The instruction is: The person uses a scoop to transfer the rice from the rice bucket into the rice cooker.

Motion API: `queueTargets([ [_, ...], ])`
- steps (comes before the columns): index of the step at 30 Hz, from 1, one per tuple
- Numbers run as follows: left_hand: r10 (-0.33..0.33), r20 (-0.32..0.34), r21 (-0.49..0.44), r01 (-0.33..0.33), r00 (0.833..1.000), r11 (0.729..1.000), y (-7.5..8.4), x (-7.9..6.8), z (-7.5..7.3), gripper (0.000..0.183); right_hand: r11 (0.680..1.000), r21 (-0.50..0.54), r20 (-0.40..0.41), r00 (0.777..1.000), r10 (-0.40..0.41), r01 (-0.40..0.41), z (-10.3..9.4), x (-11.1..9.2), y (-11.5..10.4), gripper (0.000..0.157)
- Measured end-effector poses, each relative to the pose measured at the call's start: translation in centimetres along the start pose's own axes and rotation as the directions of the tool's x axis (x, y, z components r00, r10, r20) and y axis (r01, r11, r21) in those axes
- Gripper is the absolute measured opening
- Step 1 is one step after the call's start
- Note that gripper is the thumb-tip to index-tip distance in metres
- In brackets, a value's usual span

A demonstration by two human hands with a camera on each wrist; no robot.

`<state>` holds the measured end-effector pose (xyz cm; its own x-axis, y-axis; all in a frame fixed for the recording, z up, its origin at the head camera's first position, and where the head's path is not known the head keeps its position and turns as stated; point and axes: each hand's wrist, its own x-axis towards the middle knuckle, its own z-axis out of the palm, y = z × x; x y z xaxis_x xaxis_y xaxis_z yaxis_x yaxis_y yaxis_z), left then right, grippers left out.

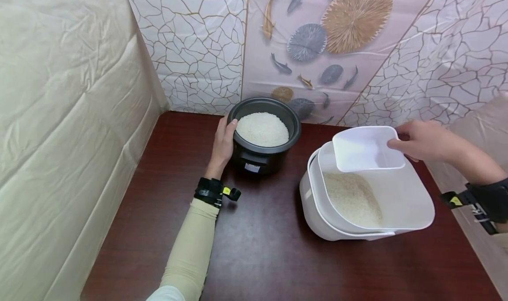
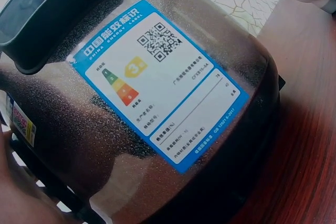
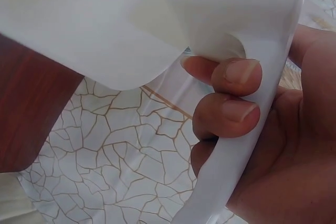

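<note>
In the head view a black rice cooker (image 1: 259, 155) stands lidless, white rice (image 1: 263, 129) in its dark pot. My left hand (image 1: 223, 144) grips the cooker's left side, thumb at the rim. The left wrist view shows the cooker's speckled body with a blue energy label (image 2: 160, 85); only part of the hand (image 2: 21, 192) appears at its edge. My right hand (image 1: 426, 140) holds a white scoop (image 1: 367, 148) over the far side of a white rice bin (image 1: 401, 199). Close up, fingers (image 3: 236, 72) curl round the scoop's handle. No rice shows in the scoop.
Rice (image 1: 353, 199) lies in the bottom of the bin, heaped to the left. Both vessels stand on a dark red-brown table (image 1: 254, 265). A patterned sheet (image 1: 198, 40) rises behind it, and a cream padded wall (image 1: 71, 115) borders the left.
</note>
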<state>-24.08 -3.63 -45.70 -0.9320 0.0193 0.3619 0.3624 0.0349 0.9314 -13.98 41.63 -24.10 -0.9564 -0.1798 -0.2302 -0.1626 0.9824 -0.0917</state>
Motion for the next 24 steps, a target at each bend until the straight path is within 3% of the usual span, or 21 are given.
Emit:
queueTargets([
  [12,-0.002,0.001,0.019,0.002,1.000,1.000,0.2,-0.1,0.0,0.057,1.000,-0.029,0.048,0.999,-0.012,0.013,0.7,-0.2,0.6,0.034],
  [16,-0.008,-0.006,0.022,0.008,1.000,1.000,0.2,-0.1,0.0,0.057,0.996,-0.082,0.058,0.998,-0.025,0.030,1.1,-0.2,0.4,0.044],
  [24,-0.008,0.002,0.009,0.008,1.000,1.000,0.1,-0.1,0.1,0.055,0.991,-0.120,0.177,0.984,-0.033,0.055,1.7,-0.6,-1.0,0.056],
])
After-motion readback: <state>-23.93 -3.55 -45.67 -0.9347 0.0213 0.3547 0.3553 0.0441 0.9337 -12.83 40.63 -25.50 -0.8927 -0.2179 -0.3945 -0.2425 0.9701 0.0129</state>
